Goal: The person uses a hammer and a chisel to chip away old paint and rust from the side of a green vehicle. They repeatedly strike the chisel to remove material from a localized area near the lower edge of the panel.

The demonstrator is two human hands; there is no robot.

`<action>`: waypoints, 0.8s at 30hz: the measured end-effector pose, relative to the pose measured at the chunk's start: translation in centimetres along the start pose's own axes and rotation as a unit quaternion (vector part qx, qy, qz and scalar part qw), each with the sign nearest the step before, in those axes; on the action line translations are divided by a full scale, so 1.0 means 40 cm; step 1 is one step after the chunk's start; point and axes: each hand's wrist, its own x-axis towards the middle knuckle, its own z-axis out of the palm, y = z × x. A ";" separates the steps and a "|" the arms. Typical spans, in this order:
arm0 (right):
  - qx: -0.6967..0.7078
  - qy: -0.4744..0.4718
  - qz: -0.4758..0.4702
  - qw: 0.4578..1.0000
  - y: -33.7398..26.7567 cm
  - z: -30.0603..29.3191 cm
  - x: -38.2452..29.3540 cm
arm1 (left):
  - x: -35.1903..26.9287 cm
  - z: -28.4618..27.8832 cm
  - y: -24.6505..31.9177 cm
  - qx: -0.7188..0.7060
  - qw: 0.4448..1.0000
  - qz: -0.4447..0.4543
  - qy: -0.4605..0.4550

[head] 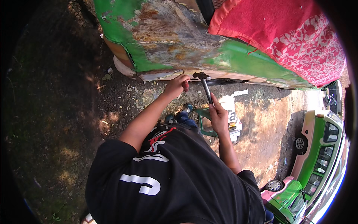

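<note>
My left hand [176, 86] is closed around a tool with a red handle [186, 86]. The butt of the handle points back towards me, and the tool's other end is hidden by the hand. My right hand [219, 115] grips the shaft of a metal-handled hammer [206, 89], its head up beside the lower edge of a vehicle body. Both hands are close to this green body panel [232, 57]. Large patches of its paint are stripped to bare, rust-stained metal [179, 36]. Whether the hammer head touches the panel, I cannot tell.
A red and white floral cloth [279, 36] drapes over the vehicle at upper right. Below my right hand are a green plastic stool [205, 121] and a printed sheet [228, 105] on the dirt ground [257, 120]. A green and pink van [310, 151] stands at right.
</note>
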 end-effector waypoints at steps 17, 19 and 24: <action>-0.081 0.037 -0.142 0.986 0.023 0.024 -0.019 | 0.122 -0.025 0.024 0.036 0.999 -0.005 -0.023; -0.033 0.068 -0.206 0.976 0.032 0.021 -0.026 | 0.118 -0.020 0.028 0.051 0.998 -0.026 -0.029; -0.072 0.011 -0.064 0.995 0.010 0.025 0.008 | 0.121 -0.040 0.030 0.053 0.997 -0.025 -0.048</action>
